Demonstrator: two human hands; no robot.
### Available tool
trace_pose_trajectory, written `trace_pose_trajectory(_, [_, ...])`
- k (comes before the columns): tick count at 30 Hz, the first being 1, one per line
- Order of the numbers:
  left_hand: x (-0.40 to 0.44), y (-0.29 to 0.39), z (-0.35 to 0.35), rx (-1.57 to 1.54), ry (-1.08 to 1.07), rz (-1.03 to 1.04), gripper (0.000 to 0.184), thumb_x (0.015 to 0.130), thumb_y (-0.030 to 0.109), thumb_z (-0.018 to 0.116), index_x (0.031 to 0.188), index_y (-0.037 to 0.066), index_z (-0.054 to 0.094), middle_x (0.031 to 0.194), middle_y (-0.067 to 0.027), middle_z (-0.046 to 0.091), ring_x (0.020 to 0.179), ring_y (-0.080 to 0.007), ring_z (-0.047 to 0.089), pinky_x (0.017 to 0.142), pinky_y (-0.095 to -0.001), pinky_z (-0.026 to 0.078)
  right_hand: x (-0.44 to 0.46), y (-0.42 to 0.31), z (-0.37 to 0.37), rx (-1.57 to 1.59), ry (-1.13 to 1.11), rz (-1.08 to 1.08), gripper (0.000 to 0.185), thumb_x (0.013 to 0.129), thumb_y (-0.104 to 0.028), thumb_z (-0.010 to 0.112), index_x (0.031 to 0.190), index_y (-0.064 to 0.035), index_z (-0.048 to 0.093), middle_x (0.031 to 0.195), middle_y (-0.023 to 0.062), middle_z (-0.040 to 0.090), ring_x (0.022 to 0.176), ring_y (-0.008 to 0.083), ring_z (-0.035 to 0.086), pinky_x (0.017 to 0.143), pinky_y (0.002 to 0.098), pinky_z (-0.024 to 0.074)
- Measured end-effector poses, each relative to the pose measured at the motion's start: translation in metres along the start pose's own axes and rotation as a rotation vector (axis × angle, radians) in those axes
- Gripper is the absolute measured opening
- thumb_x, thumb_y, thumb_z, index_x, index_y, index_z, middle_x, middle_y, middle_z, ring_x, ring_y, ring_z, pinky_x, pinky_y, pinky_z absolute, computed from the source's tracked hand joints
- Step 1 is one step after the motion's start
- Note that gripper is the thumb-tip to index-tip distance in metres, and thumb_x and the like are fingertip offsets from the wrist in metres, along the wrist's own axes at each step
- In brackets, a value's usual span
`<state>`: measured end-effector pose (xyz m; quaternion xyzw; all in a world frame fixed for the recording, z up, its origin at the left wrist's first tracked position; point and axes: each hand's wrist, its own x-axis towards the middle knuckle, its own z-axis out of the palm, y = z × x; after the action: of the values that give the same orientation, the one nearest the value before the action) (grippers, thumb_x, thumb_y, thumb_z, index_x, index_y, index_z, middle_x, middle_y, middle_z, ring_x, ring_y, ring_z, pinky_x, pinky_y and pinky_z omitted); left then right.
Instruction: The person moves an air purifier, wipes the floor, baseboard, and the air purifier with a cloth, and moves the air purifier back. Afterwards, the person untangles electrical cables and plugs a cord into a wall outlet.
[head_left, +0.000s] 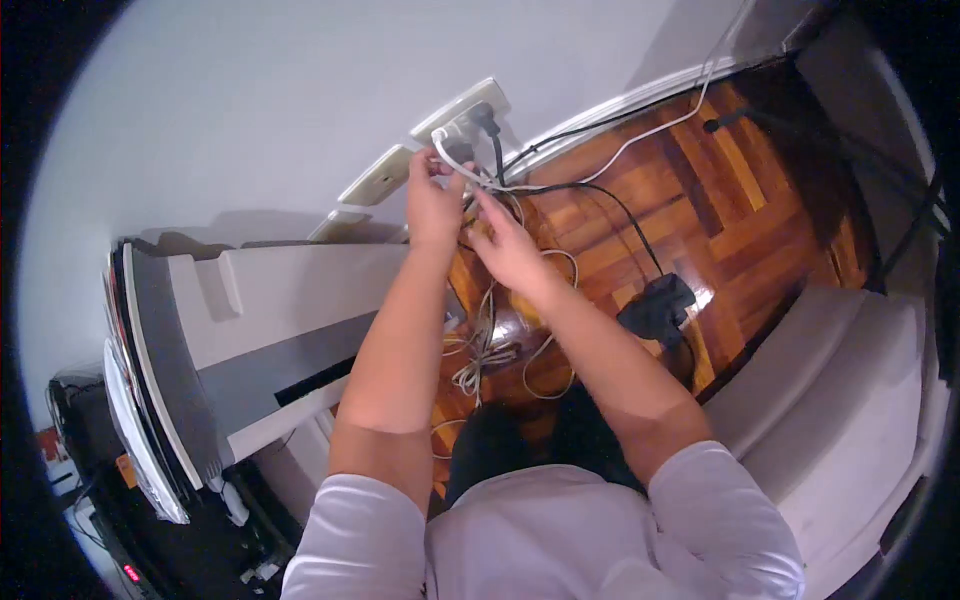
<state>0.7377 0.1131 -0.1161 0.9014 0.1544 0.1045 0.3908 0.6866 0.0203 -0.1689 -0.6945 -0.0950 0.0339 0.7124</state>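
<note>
My left hand [436,208] is raised to the wall outlet [462,112], its fingers closed around a white cable [462,172] just below the plug end. A white adapter or plug [455,134] and a dark plug [484,118] sit in that outlet. Close by on the right, my right hand [508,250] reaches up with index finger and thumb apart, beside the bunch of cables. Part of its fingertips is hard to make out against the cords. A second wall plate [378,176] lies just left of my left hand.
Coiled beige cable [485,355] lies on the parquet floor [640,200]. A black adapter-like object [658,308] rests right of my arms. A grey and white cabinet-like unit [290,290] stands at left, with papers [135,420] beside it. Upholstered seating [830,400] is at right.
</note>
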Motion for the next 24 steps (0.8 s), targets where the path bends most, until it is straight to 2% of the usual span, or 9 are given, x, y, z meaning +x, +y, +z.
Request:
trace_pose_trajectory(2, [-0.002,0.004,-0.003,0.057,0.029,0.035,0.053,0.068,0.024,0.072,0.11,0.007,0.045,0.075,-0.0073,0.057,0.06,-0.0154,0.051,0.057,-0.0293,0.043,0.019,-0.024,0.01,0.016,0.066,0.007,0.054,0.078,-0.004,0.048,0.128,-0.003,0.029,0.12,0.0254,0.042,0.113,0.0388,0.04,0.093,0.0391,0.0338])
trace_pose_trajectory(4, [-0.002,0.006,-0.005,0.049,-0.016,0.025,0.055,0.07,0.023,0.071,0.113,0.007,0.042,0.078,-0.0091,0.058,0.062,-0.0159,0.053,0.058,-0.0301,0.044,0.028,-0.034,0.019,0.056,0.029,0.29,0.059,0.076,-0.001,0.044,0.13,-0.0021,0.022,0.124,0.0282,0.037,0.115,0.0403,0.037,0.095,0.0394,0.0318])
trace_pose_trajectory(10, [0.008,0.007,-0.009,0.095,-0.07,0.092,0.052,0.073,0.022,0.069,0.114,0.004,0.042,0.084,-0.0118,0.06,0.069,-0.0185,0.057,0.062,-0.0306,0.045,0.033,-0.002,0.039,-0.099,0.105,0.047,0.064,0.074,0.001,0.04,0.132,0.0048,0.013,0.13,0.0265,0.03,0.121,0.039,0.029,0.101,0.0394,0.0249])
trace_pose_trajectory(13, [0.008,0.003,-0.006,0.073,-0.03,0.135,0.052,0.073,0.021,0.069,0.113,0.003,0.042,0.084,-0.0121,0.059,0.07,-0.0189,0.057,0.064,-0.0304,0.045,0.028,0.006,0.037,-0.134,0.183,-0.006,0.061,0.074,0.0,0.042,0.13,0.0049,0.02,0.127,0.0249,0.035,0.117,0.038,0.034,0.099,0.0399,0.0279])
trace_pose_trajectory(16, [0.007,0.004,-0.006,0.099,-0.024,0.125,0.052,0.073,0.02,0.069,0.113,0.002,0.041,0.084,-0.0122,0.059,0.072,-0.0183,0.057,0.066,-0.0298,0.045,0.018,0.019,0.015,-0.258,0.22,-0.036,0.043,0.075,-0.003,0.045,0.118,0.0035,0.04,0.116,0.0231,0.046,0.108,0.0359,0.042,0.093,0.0405,0.0331])
trace_pose_trajectory(18, [0.01,0.001,-0.007,0.117,-0.036,0.157,0.052,0.073,0.018,0.069,0.113,0.001,0.041,0.084,-0.012,0.06,0.074,-0.0176,0.057,0.067,-0.0296,0.045,0.016,0.053,0.011,-0.082,0.472,0.159,0.021,0.076,-0.005,0.049,0.096,0.0009,0.052,0.097,0.0199,0.054,0.093,0.0337,0.049,0.084,0.0407,0.0378])
trace_pose_trajectory(20, [0.017,-0.012,-0.005,0.08,-0.039,0.213,0.051,0.071,0.019,0.07,0.112,0.005,0.043,0.073,-0.0084,0.056,0.059,-0.0181,0.051,0.056,-0.0307,0.042,0.027,0.079,0.004,-0.111,0.849,0.215,0.009,0.076,-0.005,0.05,0.083,-0.0008,0.052,0.085,0.0175,0.055,0.084,0.0337,0.052,0.078,0.0394,0.0404])
trace_pose_trajectory(22, [0.024,-0.022,-0.001,-0.022,-0.072,0.255,0.05,0.07,0.019,0.07,0.111,0.006,0.043,0.074,-0.0083,0.057,0.059,-0.0175,0.051,0.056,-0.0304,0.042,0.032,0.083,-0.007,-0.178,0.862,0.242,0.008,0.075,-0.006,0.051,0.082,-0.0021,0.053,0.082,0.0167,0.055,0.079,0.0329,0.053,0.073,0.0387,0.0424])
trace_pose_trajectory(24, [0.023,-0.02,-0.002,0.004,-0.058,0.255,0.05,0.071,0.019,0.07,0.111,0.006,0.043,0.075,-0.0084,0.058,0.059,-0.0173,0.051,0.056,-0.0304,0.042,0.031,0.072,-0.009,-0.035,0.554,0.219,0.009,0.074,-0.009,0.052,0.081,-0.0034,0.053,0.081,0.017,0.055,0.078,0.033,0.053,0.07,0.0388,0.0435])
